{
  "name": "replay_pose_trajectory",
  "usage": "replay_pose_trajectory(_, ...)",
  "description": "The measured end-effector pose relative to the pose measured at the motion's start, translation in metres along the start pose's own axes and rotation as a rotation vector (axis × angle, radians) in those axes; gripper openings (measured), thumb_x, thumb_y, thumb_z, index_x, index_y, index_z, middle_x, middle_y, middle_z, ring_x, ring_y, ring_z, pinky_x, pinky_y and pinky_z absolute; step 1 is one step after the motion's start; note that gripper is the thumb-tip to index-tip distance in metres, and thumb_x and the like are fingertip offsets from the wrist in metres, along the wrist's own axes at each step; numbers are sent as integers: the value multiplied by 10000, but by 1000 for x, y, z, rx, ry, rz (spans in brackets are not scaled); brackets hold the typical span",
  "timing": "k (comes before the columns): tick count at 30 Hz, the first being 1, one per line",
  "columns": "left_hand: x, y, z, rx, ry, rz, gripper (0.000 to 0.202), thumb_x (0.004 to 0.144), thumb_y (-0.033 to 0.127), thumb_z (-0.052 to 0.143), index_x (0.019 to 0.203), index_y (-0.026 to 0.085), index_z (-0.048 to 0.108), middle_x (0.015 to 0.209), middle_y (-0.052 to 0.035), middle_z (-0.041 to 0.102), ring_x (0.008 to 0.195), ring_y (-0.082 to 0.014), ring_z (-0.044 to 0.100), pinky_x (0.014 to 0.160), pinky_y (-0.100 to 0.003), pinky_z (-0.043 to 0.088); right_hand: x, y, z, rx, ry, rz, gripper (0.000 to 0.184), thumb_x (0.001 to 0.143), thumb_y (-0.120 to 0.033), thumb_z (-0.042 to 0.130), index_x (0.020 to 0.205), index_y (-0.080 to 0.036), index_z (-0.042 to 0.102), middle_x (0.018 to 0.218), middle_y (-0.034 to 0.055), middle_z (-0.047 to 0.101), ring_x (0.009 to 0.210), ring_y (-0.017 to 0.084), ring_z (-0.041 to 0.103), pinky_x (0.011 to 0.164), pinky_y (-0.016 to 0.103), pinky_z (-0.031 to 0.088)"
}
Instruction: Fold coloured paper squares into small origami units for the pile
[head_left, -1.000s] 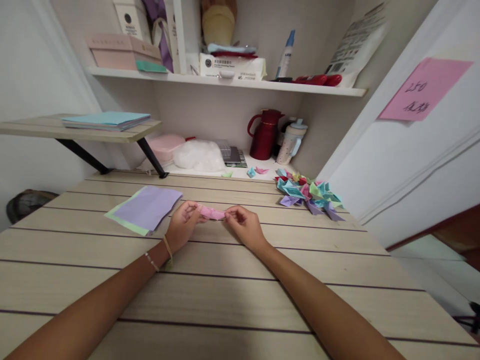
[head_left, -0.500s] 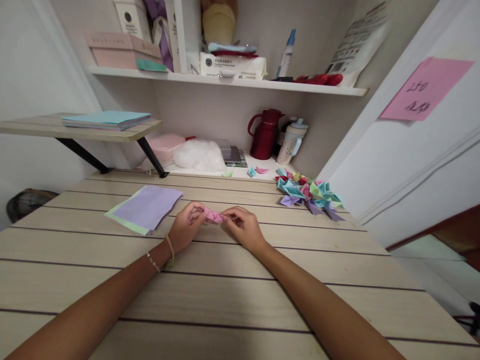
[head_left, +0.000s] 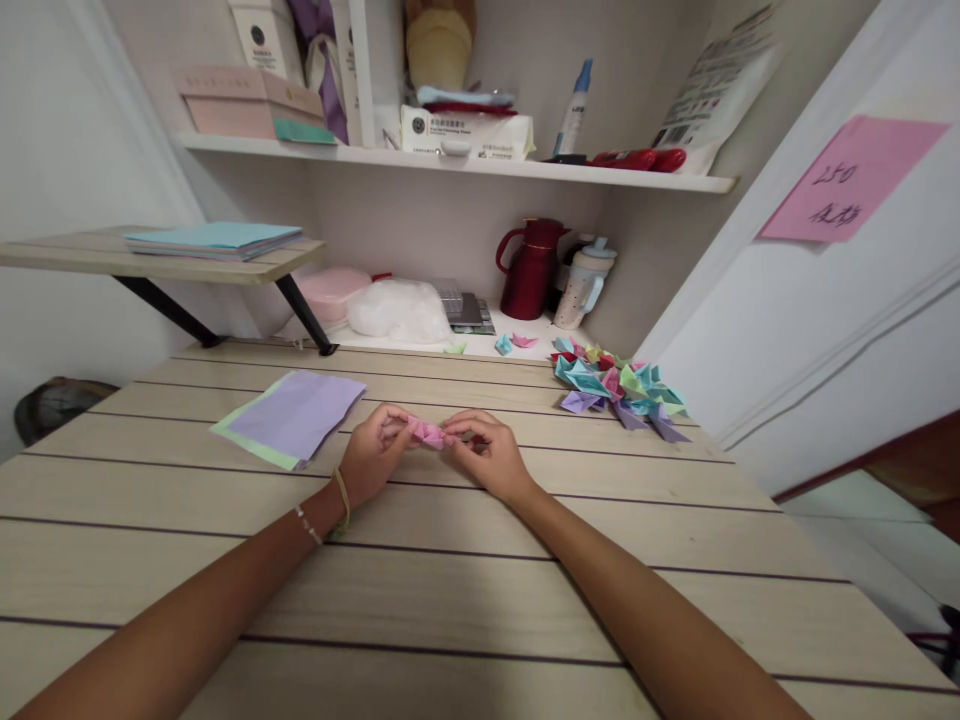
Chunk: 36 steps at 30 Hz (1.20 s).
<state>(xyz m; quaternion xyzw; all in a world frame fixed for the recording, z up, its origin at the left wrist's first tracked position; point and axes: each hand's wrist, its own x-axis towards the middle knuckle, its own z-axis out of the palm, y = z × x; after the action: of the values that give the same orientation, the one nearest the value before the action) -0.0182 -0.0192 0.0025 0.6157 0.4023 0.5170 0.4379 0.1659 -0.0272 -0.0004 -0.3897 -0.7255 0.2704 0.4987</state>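
A small piece of folded pink paper (head_left: 427,433) is held just above the middle of the slatted table (head_left: 420,590). My left hand (head_left: 377,450) pinches its left end between thumb and fingers. At its right end, my right hand (head_left: 486,450) has thumb and fingertips closed on the paper's tip. The fingers hide both ends, so the finished shape is hard to make out. To the left of my left hand lies a stack of purple and green paper sheets (head_left: 300,412).
Many folded paper boats (head_left: 619,385) are heaped at the right rear. Small blue (head_left: 503,345) and pink (head_left: 524,341) folded pieces sit by the back ledge. A raised stand (head_left: 292,258) bears blue paper (head_left: 217,237). Behind stand a red jug (head_left: 531,270) and a tumbler (head_left: 583,285).
Both hands stay nearly in place around the pink paper. The right hand's fingers have shifted very slightly; nothing else has visibly moved.
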Motion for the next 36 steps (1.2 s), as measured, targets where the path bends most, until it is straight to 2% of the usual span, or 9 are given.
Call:
replay_pose_trajectory(5,0,-2,-1,8,-7,17,207,735,314,598,828,172,479,799,-27,633,735,-166,655,679,-322,559,1,1,0,6,-22,3,128,744,-258,603,844,-209,666,921,65,635,784,152,581,502,210,439)
replay_pose_trajectory(9,-2,-1,0,4,-34,42,190,742,310,594,834,171,502,847,-46,650,799,-178,653,721,-330,550,1,1,2,15,-57,21,108,700,-251,648,796,-203,661,903,56,633,741,141,572,488,203,427)
replay_pose_trajectory(15,-3,0,1,11,-39,51,172,753,301,585,834,169,511,852,-48,650,819,-186,652,742,-355,548,-1,0,2,2,-37,-15,99,703,-275,651,764,-197,647,903,62,623,707,135,562,489,213,422)
replay_pose_trajectory(19,-3,0,1,16,-39,47,144,759,284,582,822,175,513,851,-44,648,813,-183,652,739,-351,553,-2,1,2,-13,-30,-64,103,712,-304,656,740,-205,663,951,62,606,807,155,573,550,230,446)
replay_pose_trajectory(22,-2,-1,0,19,-44,45,135,761,278,581,818,178,511,855,-45,648,806,-178,653,733,-342,556,-2,2,2,-23,-49,-83,100,734,-294,640,789,-217,672,962,62,601,889,171,562,586,239,451)
replay_pose_trajectory(27,-2,-1,0,34,-26,54,157,755,284,586,816,165,507,877,-40,639,791,-171,654,709,-331,558,-1,3,2,-43,-57,-71,128,756,-281,620,855,-222,676,974,67,592,830,159,563,554,236,439)
replay_pose_trajectory(30,-2,-1,0,33,-41,51,163,752,288,589,811,158,511,866,-43,640,797,-174,655,708,-333,557,0,3,1,-71,-70,-129,118,765,-250,615,862,-234,680,968,59,598,916,177,546,699,288,460)
replay_pose_trajectory(33,-3,0,1,31,-48,40,171,744,298,595,810,159,519,868,-50,648,787,-177,657,704,-339,559,1,3,1,-112,-87,-191,155,786,-196,589,897,-259,676,957,46,602,952,178,533,854,352,415)
replay_pose_trajectory(36,-3,0,1,30,-42,32,177,737,304,602,805,163,520,875,-55,654,796,-185,657,698,-342,562,1,3,1,-124,-111,-186,188,795,-180,569,930,-263,670,985,48,586,957,175,524,838,342,427)
